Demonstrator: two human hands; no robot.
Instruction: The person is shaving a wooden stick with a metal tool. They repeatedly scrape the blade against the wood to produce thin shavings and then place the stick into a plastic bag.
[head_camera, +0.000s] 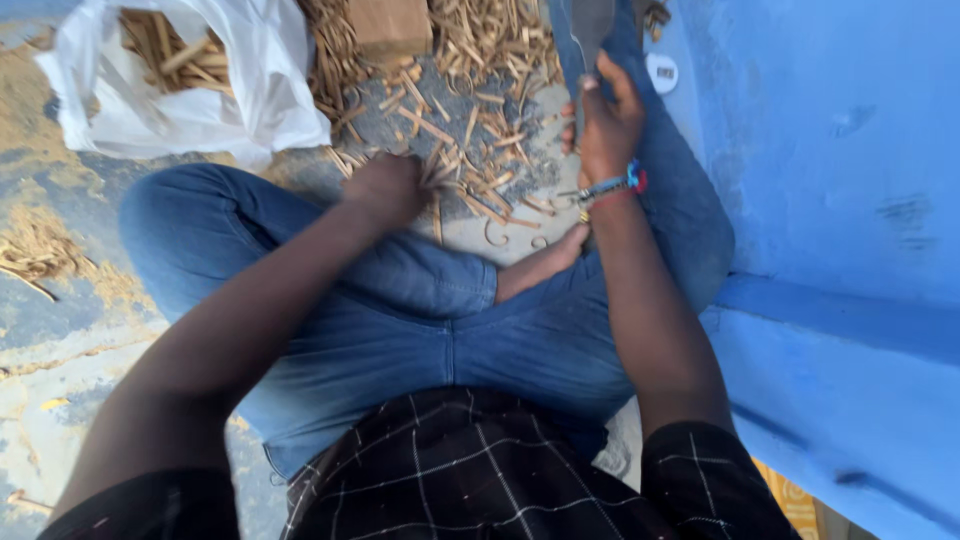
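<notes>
Your left hand (385, 190) is closed in a grip on a bunch of thin wood strips (437, 170), low in front of your crossed legs, just past your left knee. The motion blurs it, so exactly how many strips you hold is hard to tell. Your right hand (605, 120) is up on the far right, fingers wrapped around a dark blade-like tool (588, 40) that rests against your right leg; a beaded wristband (615, 185) sits at that wrist.

Outward from there: curled shavings and offcuts (480, 90) litter the floor ahead of you, a wooden block (390, 25) stands at the far edge, and a white plastic bag (200, 80) holding more strips lies far left. A blue wall (850, 200) runs along your right side.

Watch it here, as I judge it: the tool is close to your jeans and bare foot (545, 262), so a slip off the wood could catch leg or toes. A loose, blurred grip on the bundle could let strips slide. Splinters from the scraps are a risk too.
</notes>
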